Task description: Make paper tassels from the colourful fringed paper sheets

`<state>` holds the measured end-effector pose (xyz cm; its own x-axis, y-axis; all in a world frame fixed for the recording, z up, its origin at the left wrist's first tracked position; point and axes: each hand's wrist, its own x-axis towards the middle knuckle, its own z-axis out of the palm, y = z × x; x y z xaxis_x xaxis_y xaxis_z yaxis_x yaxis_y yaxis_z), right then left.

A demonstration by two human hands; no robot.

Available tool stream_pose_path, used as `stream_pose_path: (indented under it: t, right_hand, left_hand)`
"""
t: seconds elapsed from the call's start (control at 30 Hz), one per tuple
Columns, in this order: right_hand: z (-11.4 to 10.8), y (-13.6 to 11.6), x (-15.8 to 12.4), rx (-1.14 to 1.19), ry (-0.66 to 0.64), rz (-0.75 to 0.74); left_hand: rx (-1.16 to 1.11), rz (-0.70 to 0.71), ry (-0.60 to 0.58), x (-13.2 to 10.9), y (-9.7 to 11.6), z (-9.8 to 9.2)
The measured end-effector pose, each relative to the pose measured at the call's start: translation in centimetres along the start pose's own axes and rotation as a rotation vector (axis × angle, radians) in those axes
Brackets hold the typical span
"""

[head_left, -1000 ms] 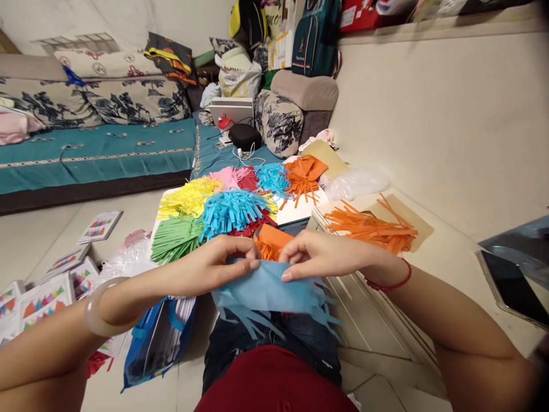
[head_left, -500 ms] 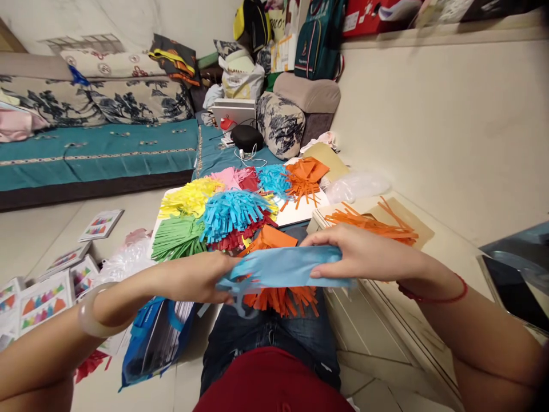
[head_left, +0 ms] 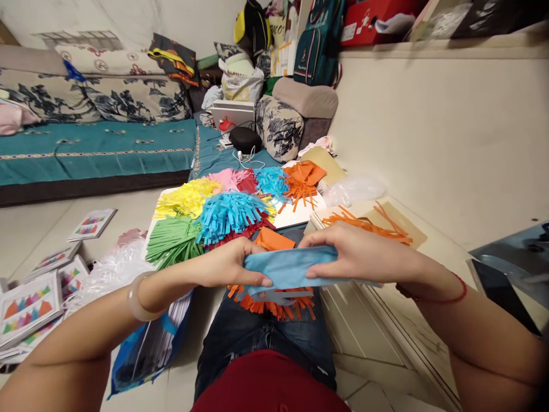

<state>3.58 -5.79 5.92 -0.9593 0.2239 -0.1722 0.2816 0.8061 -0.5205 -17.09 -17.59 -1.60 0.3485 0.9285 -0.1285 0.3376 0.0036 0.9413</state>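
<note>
A flat band of light blue paper (head_left: 283,268) is stretched sideways in front of me. My left hand (head_left: 240,264) pinches its left end, thumb in front. The right end is between the thumb and fingers of my right hand (head_left: 330,252). Under the band, orange fringed paper (head_left: 274,239) rests over my lap. Bunches of fringed paper lie just beyond: blue (head_left: 231,214), green (head_left: 174,240), yellow (head_left: 186,197), pink (head_left: 225,178) and a farther orange one (head_left: 303,177).
Orange strips (head_left: 369,223) lie on a cabinet top to the right, near a dark phone (head_left: 501,292). Printed packs (head_left: 32,306) and clear plastic (head_left: 111,272) are on the left floor, with a blue bag (head_left: 150,349) near my leg. A teal sofa (head_left: 98,149) stands behind.
My left hand has moved right and up along the blue paper, its thumb now over the front. The loose strips at the left end have swung under the band. The view has shifted slightly.
</note>
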Motion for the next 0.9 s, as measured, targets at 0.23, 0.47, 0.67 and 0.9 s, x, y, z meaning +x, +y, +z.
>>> stream_pose_path:
  t: [0.23,0.47,0.67,0.9]
  right_hand:
    - [2.5,1.4,-1.6,0.243,0.306,0.098]
    - [4.0,0.7,-3.1,0.376,0.478,-0.015]
    - [4.7,0.5,-3.4,0.668,0.495,-0.257]
    - [5.5,0.9,-3.7,0.926,0.328,-0.287]
  left_hand:
    - [-0.098,-0.001,0.205,-2.4,1.2,1.0]
    - [-0.264,0.197,0.301,-3.6,1.0,2.0]
    - [-0.323,0.400,0.249,-3.9,0.3,1.7]
    - [-0.446,0.466,0.120,-3.9,0.6,1.7]
